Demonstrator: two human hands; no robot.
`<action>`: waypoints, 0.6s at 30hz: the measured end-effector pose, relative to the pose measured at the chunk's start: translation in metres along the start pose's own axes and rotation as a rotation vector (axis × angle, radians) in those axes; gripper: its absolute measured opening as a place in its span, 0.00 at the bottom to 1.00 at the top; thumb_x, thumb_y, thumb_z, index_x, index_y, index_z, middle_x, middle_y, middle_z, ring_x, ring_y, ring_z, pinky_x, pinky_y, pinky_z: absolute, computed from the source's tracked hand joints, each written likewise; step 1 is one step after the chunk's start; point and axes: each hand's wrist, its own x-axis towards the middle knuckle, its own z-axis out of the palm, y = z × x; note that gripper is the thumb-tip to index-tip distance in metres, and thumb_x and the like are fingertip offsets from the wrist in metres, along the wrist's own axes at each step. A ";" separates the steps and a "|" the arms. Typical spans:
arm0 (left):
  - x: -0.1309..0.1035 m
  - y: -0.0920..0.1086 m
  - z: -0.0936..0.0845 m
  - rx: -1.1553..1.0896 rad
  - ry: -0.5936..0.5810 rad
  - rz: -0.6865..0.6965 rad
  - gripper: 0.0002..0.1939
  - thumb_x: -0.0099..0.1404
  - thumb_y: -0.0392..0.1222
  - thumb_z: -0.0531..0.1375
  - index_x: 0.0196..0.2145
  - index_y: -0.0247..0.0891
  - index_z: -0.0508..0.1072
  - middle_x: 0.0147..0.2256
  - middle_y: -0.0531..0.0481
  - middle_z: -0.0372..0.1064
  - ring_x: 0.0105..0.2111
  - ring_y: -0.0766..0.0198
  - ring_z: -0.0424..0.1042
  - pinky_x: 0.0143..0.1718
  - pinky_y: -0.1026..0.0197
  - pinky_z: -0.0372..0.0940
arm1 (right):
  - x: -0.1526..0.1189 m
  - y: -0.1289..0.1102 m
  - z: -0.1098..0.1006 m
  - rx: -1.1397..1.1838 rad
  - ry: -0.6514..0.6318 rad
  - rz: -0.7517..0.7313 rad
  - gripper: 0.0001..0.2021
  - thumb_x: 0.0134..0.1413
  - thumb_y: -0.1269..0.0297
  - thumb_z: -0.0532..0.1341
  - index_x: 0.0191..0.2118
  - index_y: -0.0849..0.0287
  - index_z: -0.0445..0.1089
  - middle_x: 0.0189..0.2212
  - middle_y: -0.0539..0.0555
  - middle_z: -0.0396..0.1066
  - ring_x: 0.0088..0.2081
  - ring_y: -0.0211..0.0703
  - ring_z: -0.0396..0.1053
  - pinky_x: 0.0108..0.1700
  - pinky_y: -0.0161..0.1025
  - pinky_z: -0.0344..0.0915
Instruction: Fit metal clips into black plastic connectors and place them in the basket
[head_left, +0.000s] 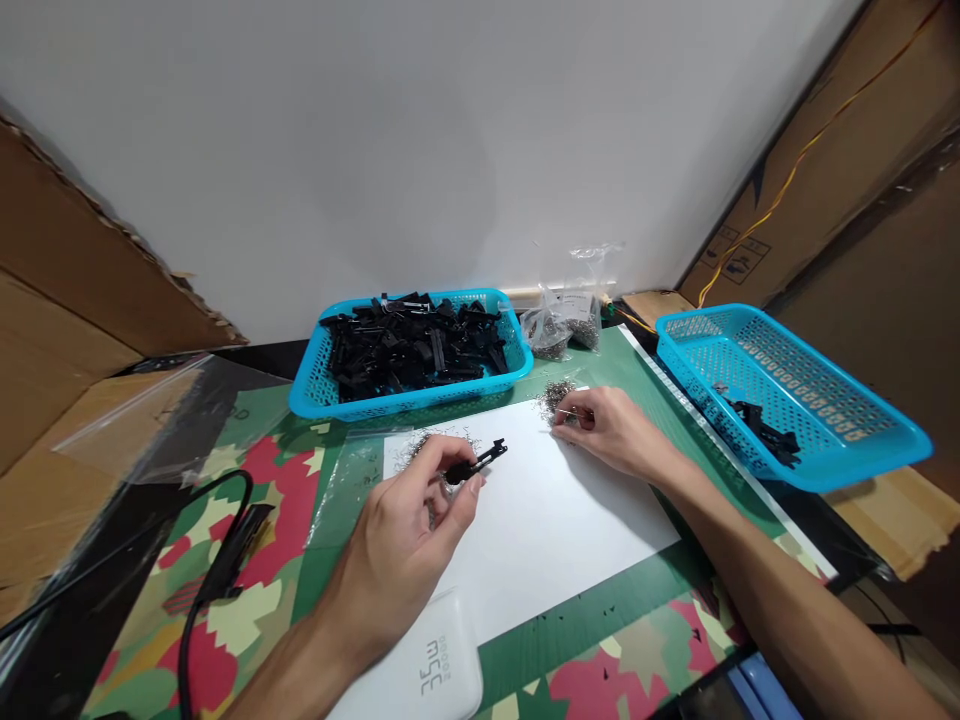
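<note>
My left hand (pixel 416 530) is closed around a small black plastic part (pixel 489 455), long and narrow with a notched end. Its tip points up to the right above a white sheet of paper (pixel 555 540). At the sheet's far edge, my right hand (pixel 604 425) is pinched on a thin metal piece (pixel 573 412), whose exact kind is too small to tell. Those fingertips are beside a pile of tiny metal parts (pixel 557 392). Another scatter of tiny metal parts (pixel 420 440) lies behind my left hand, partly hidden by it.
A blue basket (pixel 405 405) full of black parts stands at the back. Another blue basket (pixel 832 400) at right holds several black parts. Clear bags of metal bits (pixel 570 325) lean near the wall. A white power bank (pixel 450 660) and a black cable (pixel 187 640) lie in front.
</note>
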 end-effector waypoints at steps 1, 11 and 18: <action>0.000 0.000 0.000 0.002 0.000 0.001 0.11 0.77 0.53 0.58 0.48 0.46 0.71 0.32 0.58 0.68 0.24 0.67 0.60 0.26 0.64 0.56 | 0.000 0.001 0.000 0.010 -0.006 -0.013 0.03 0.59 0.64 0.70 0.37 0.57 0.81 0.24 0.48 0.69 0.27 0.38 0.62 0.31 0.39 0.50; 0.000 -0.003 0.000 0.025 -0.020 0.002 0.11 0.77 0.53 0.58 0.49 0.46 0.70 0.33 0.58 0.69 0.26 0.67 0.63 0.27 0.63 0.57 | 0.001 0.002 -0.005 0.115 -0.069 -0.044 0.03 0.60 0.67 0.69 0.35 0.57 0.82 0.23 0.46 0.68 0.26 0.36 0.60 0.30 0.38 0.53; 0.000 -0.001 0.000 0.032 -0.025 0.010 0.10 0.77 0.53 0.57 0.49 0.47 0.71 0.31 0.58 0.67 0.25 0.66 0.63 0.26 0.63 0.56 | 0.002 0.004 0.001 0.106 -0.058 -0.049 0.02 0.59 0.68 0.69 0.37 0.57 0.82 0.23 0.46 0.67 0.26 0.37 0.60 0.31 0.38 0.53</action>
